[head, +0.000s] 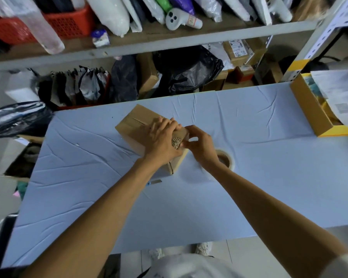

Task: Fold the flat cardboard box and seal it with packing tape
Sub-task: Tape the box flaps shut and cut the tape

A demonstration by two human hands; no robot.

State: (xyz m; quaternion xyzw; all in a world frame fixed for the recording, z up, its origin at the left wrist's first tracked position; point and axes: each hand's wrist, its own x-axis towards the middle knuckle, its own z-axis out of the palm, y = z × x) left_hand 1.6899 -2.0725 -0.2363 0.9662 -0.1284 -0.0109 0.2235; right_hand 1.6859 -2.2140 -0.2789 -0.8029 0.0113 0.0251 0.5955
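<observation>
Head view: desk [269,177] under a creased pale-blue cloth; shelves of bags and parcels beyond it.
Cardboard box [133,127]: mid-desk, set askew, already folded into shape. A seam slit shows on the top face toward the far end.
Step in hand: judged to be sealing the near end, since the folding looks done.
Left grip [163,141]: fingers lie fairly straight across the box top, pressing down. It holds nothing.
Right grip [199,146]: fingers curled, pinching at the box's near-right end, just beside a crinkled shiny patch [176,142], likely tape.
Tape roll [231,162]: lies on the desk just behind the right wrist, partly covered by it.
Next move: probably calls for smoothing the tape flat over the end and down the side, with the left grip steadying the box against sliding.
Small strip [156,181]: on the desk near the box's closest corner. Cannot tell whether it is a tape scrap or a blade.
Hidden: both hands cover the near end flaps. Whether the tape runs unbroken to the roll, or the far seam is taped, cannot be told.
</observation>
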